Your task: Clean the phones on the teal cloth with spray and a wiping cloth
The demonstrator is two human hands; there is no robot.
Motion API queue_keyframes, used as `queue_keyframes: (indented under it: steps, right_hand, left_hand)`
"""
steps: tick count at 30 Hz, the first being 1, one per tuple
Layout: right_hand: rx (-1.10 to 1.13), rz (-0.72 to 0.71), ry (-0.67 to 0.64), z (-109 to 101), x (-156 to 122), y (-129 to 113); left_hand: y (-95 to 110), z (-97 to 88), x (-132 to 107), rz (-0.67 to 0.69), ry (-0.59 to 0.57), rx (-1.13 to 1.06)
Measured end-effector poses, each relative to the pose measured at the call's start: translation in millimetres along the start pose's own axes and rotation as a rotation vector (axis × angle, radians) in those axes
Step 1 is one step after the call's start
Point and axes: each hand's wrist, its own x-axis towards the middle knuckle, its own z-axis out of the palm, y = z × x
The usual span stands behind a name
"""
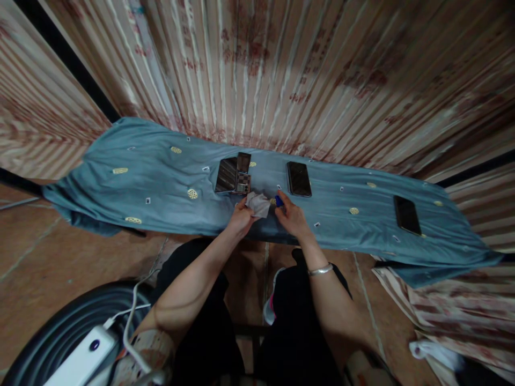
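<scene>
My left hand is closed on a crumpled light grey cloth near the front edge of the covered table. Between the fingers of my right hand is a small blue object, too small to name; a gap separates it from the cloth. Just beyond my left hand lie a dark, glossy phone-like slab, a small dark panel and a piece with what look like camera lenses. Whether these are joined I cannot tell. A dark phone rests beyond my right hand.
Another dark phone lies toward the right end of the blue patterned cloth over the table. Pleated curtains hang close behind. At lower left, a white device with a cable sits above a round black ribbed object.
</scene>
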Motion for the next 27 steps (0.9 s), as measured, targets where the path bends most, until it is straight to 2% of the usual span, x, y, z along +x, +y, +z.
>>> queue_keyframes:
  steps: [4,7,11,13,15,18,23,27]
  right_hand:
    - [-0.195,0.003,0.001,7.8,3.0,3.8]
    - [-0.200,-0.037,0.053,11.2,5.5,1.1]
    - [0.078,-0.057,0.141,6.9,9.2,-3.6]
    - [0.280,-0.021,0.060,3.6,10.2,-4.9]
    - [0.443,0.012,-0.085,1.4,10.2,-5.2]
    - [0.586,0.048,-0.223,0.6,8.8,-3.6]
    - [0.617,0.122,-0.172,0.3,7.3,-0.4]
    - [0.644,0.127,-0.140,1.0,4.8,-6.4]
  left_hand:
    - [-0.9,-5.7,2.3,0.011,-0.025,0.007]
    - [-0.6,-7.9,1.7,0.010,-0.073,0.028]
    - [0.8,-5.2,-4.3,-0.019,-0.186,0.113]
    - [1.3,-2.7,-8.7,-0.043,-0.246,0.181]
    - [1.5,-1.0,-12.3,-0.044,-0.285,0.239]
    - [1.7,-1.7,-14.0,-0.014,-0.268,0.292]
    - [-0.3,-9.0,-7.2,0.063,-0.170,0.371]
    - [-1.7,-13.9,1.9,0.173,-0.139,0.512]
